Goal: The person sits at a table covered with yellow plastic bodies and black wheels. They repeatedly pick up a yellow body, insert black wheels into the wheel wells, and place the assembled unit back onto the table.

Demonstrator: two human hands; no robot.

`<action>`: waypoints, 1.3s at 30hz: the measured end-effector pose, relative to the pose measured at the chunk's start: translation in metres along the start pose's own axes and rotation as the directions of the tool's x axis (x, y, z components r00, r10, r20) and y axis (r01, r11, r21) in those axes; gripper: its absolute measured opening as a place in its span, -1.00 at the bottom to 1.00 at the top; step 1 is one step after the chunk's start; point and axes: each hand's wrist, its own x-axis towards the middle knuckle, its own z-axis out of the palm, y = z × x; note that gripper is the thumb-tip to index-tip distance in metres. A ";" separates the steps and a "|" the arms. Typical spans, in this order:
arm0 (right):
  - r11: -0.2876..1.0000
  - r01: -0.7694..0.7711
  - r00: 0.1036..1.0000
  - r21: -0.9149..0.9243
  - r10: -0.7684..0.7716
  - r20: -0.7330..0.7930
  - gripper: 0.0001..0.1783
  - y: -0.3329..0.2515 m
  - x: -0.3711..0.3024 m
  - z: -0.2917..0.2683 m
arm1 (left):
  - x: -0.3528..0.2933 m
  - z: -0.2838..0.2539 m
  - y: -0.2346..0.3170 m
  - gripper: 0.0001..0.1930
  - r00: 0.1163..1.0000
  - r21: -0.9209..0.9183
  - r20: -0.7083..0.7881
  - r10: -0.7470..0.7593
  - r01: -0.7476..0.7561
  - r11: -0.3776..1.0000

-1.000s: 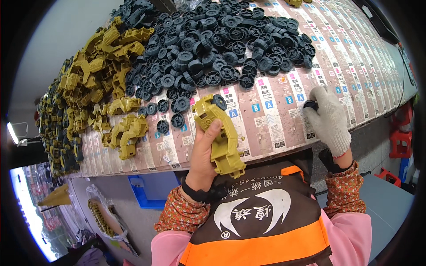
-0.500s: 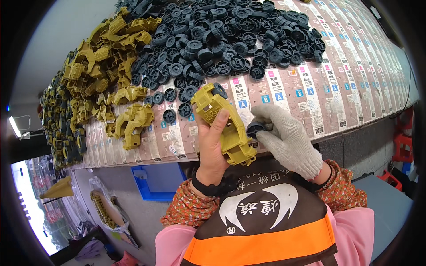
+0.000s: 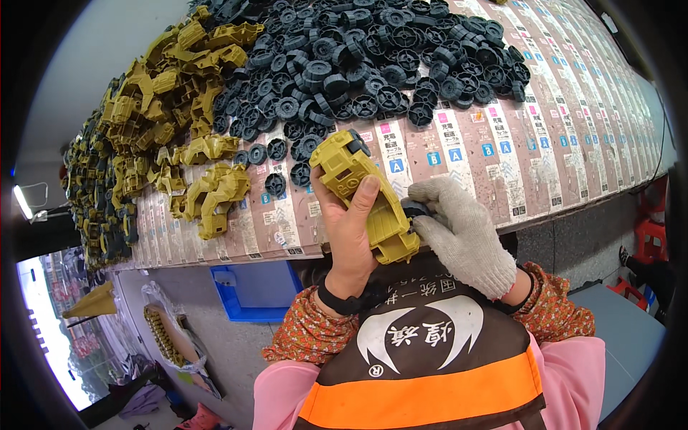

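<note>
My bare left hand (image 3: 349, 222) is wrapped round a mustard-yellow plastic toy vehicle body (image 3: 387, 218), its thumb pressed on the side. A dark wheel (image 3: 357, 145) sits at the far end of that body. My right hand (image 3: 462, 233), in a pale knitted glove, pinches another dark toy wheel (image 3: 414, 210) against the body's right side, near its lower end. The fingers partly cover this wheel, so I cannot tell how far it sits on the body.
A big heap of dark wheels (image 3: 373, 57) covers the table's far side. Left of it lies a pile of yellow vehicle bodies (image 3: 154, 100), with wheeled ones (image 3: 97, 208) farther left. The table (image 3: 545, 172) is covered in printed sheets. Below its edge are a blue bin (image 3: 261, 314) and red stools (image 3: 648, 236).
The right hand has brought its wheel from just beside the yellow body to contact with its side. The left hand has rolled the body slightly, showing more of its side.
</note>
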 end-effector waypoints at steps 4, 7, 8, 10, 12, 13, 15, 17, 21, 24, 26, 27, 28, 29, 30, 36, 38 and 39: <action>0.992 0.067 0.997 -0.105 -0.062 0.046 -0.58 -0.007 -0.002 -0.004 | 0.001 -0.001 -0.002 -0.30 0.997 0.068 0.008 0.076 -0.077 0.995; 0.980 0.137 0.990 -0.146 -0.130 0.057 -0.57 -0.007 -0.005 -0.005 | 0.000 0.001 -0.002 -0.26 0.987 0.135 0.023 0.161 -0.163 0.977; 0.974 0.159 0.987 -0.160 -0.151 0.058 -0.56 -0.006 -0.006 -0.005 | -0.001 0.002 -0.002 -0.24 0.986 0.139 0.026 0.163 -0.166 0.976; 0.961 0.189 0.982 -0.203 -0.179 0.065 -0.56 -0.007 -0.007 -0.005 | -0.006 0.006 -0.002 -0.20 0.985 0.149 0.031 0.170 -0.173 0.974; 0.943 0.203 0.979 -0.263 -0.191 0.073 -0.55 -0.009 -0.009 -0.004 | -0.007 0.006 -0.010 -0.16 0.956 0.222 0.058 0.288 -0.293 0.930; 0.946 0.202 0.979 -0.255 -0.191 0.065 -0.55 -0.007 -0.009 -0.002 | -0.007 0.006 -0.012 -0.15 0.936 0.256 0.076 0.344 -0.352 0.900; 0.950 0.198 0.980 -0.240 -0.192 0.051 -0.54 -0.001 -0.009 0.003 | -0.008 0.006 -0.012 -0.13 0.928 0.205 0.105 0.358 -0.373 0.905; 0.960 0.191 0.982 -0.206 -0.187 0.037 -0.53 -0.002 -0.009 0.003 | -0.008 0.006 -0.012 -0.12 0.930 0.161 0.125 0.346 -0.363 0.918; 0.971 0.173 0.984 -0.166 -0.163 0.075 -0.45 -0.005 -0.005 -0.001 | -0.011 0.007 -0.009 -0.13 0.935 0.081 0.152 0.321 -0.336 0.938; 0.981 0.058 0.998 0.184 -0.063 0.022 -0.37 0.006 -0.004 0.001 | -0.009 0.003 -0.006 -0.17 0.941 0.062 0.119 0.316 -0.325 0.944; 0.979 0.063 0.997 0.195 -0.071 0.031 -0.37 0.005 -0.003 -0.002 | -0.006 -0.004 0.000 -0.22 0.960 0.025 0.080 0.267 -0.269 0.963; 0.989 0.128 0.991 0.080 -0.131 0.033 -0.38 0.004 -0.002 -0.004 | -0.004 -0.007 0.003 -0.24 0.973 -0.016 0.066 0.221 -0.221 0.975; 0.981 0.191 0.981 -0.037 -0.189 0.042 -0.39 0.002 -0.002 -0.005 | -0.002 -0.008 0.005 -0.26 0.983 -0.057 0.054 0.174 -0.171 0.984; 0.938 0.271 0.962 -0.214 -0.260 0.081 -0.41 -0.004 -0.003 -0.007 | 0.001 -0.003 0.004 -0.50 0.977 0.020 0.036 0.211 -0.212 0.977; 0.925 0.289 0.957 -0.247 -0.274 0.091 -0.40 -0.008 -0.005 -0.006 | 0.001 -0.003 0.003 -0.49 0.977 0.009 0.018 0.212 -0.212 0.977; 0.918 0.264 0.963 -0.295 -0.234 0.132 -0.39 -0.011 -0.010 -0.002 | -0.005 -0.013 -0.014 -0.27 0.944 0.047 0.002 0.329 -0.328 0.943; 0.942 0.230 0.967 -0.247 -0.192 0.166 -0.38 -0.011 -0.007 -0.005 | -0.010 -0.016 -0.017 -0.03 0.925 0.026 0.095 0.369 -0.373 0.928; 0.952 0.213 0.967 -0.221 -0.173 0.189 -0.37 -0.011 -0.006 -0.006 | -0.013 -0.013 -0.013 -0.02 0.931 0.027 0.107 0.349 -0.354 0.935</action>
